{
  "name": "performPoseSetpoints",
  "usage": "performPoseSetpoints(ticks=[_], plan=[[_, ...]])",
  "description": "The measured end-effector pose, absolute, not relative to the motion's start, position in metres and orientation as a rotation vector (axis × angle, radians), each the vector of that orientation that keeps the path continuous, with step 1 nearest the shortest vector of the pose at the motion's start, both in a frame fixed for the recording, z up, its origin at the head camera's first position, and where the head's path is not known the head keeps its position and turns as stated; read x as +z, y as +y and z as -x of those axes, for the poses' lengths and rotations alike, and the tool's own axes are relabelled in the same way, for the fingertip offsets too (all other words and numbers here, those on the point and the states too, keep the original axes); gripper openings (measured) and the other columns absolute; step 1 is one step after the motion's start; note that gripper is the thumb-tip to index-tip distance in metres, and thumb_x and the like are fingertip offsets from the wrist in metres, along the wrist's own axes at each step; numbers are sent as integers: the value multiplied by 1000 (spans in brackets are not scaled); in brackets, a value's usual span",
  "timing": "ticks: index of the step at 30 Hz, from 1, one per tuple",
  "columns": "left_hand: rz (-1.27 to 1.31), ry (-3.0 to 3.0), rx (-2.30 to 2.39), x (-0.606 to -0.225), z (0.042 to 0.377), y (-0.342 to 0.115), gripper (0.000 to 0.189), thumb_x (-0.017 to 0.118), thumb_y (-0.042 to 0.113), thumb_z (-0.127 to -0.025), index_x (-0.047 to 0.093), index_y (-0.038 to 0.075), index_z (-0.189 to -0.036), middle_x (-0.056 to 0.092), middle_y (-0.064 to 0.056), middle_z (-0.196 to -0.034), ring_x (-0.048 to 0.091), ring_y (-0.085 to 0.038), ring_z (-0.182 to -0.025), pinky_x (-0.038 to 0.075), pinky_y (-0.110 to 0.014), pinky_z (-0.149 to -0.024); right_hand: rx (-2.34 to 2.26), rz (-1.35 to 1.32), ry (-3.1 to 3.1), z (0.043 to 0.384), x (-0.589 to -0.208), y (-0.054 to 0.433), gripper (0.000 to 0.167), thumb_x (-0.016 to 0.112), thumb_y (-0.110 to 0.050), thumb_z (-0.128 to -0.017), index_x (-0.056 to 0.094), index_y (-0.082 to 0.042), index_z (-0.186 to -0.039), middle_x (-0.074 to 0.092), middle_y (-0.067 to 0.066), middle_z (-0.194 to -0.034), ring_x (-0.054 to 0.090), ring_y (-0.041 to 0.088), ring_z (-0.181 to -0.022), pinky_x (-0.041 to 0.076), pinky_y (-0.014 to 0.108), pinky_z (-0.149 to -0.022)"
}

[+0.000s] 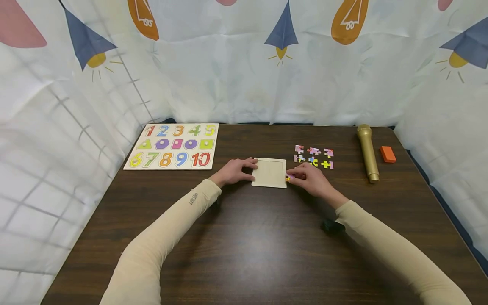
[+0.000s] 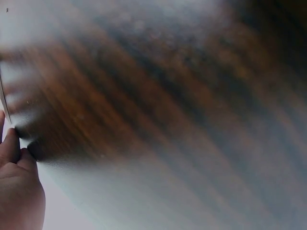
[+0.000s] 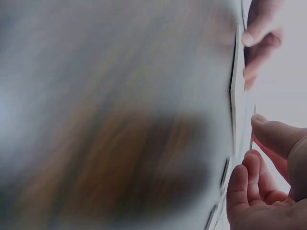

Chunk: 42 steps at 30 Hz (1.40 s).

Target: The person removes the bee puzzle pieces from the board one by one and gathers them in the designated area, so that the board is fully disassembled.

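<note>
A square, pale wooden puzzle tray (image 1: 269,173) with a raised rim lies flat on the table in the head view. My left hand (image 1: 233,171) holds it at the left edge, thumb near the lower corner and fingers near the upper one. Between thumb and fingers, my right hand (image 1: 311,179) pinches a small pink and yellow jigsaw piece (image 1: 288,178) beside the tray's right edge. In the right wrist view that thin piece (image 3: 252,134) is seen edge-on. Several loose jigsaw pieces (image 1: 327,164) lie just beyond the right hand, which partly covers the nearest.
A board of numbers and shapes (image 1: 171,162) lies at the back left of the dark wooden table (image 1: 251,254). Toward the back right are a gold microphone (image 1: 367,152) and an orange block (image 1: 388,154). A printed curtain (image 1: 244,84) hangs behind the table.
</note>
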<state>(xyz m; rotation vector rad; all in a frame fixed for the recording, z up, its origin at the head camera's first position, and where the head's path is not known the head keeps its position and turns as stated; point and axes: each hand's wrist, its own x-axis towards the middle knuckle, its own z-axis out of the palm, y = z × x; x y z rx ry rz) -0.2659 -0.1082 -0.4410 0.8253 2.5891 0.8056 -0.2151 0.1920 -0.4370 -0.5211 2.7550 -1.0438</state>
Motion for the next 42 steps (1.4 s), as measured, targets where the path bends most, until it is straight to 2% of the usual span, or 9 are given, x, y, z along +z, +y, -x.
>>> performPoseSetpoints(ticks=[8, 18, 32, 42], plan=[[-839, 2591, 809, -443, 267, -108, 49, 74, 24, -88, 62, 8, -133, 44, -1, -151, 30, -16, -144, 25, -37, -116, -1007, 478, 2837, 201, -438, 248, 34, 66, -24, -95, 68, -5, -124, 59, 11, -102, 54, 24, -92, 47, 43, -81], [-840, 2588, 802, -444, 268, -109, 49, 73, 25, -88, 62, 7, -133, 44, -1, -150, 29, -17, -144, 24, -38, -116, -958, 307, 2873, 202, -443, 295, 37, 66, -23, -95, 66, -1, -124, 57, 16, -108, 52, 28, -97, 44, 41, -80], [-829, 2586, 802, -444, 269, -109, 49, 74, 25, -88, 62, 8, -133, 43, 0, -151, 28, -16, -145, 24, -37, -116, -943, 343, 2864, 205, -442, 297, 32, 67, -20, -94, 67, -1, -120, 58, 18, -112, 55, 29, -97, 46, 43, -83], [-837, 2584, 803, -443, 268, -109, 50, 74, 25, -88, 61, 8, -133, 43, -1, -151, 29, -17, -144, 24, -37, -116, -930, 358, 2857, 207, -443, 296, 34, 67, -18, -94, 66, -1, -123, 57, 20, -113, 55, 30, -96, 46, 45, -82]])
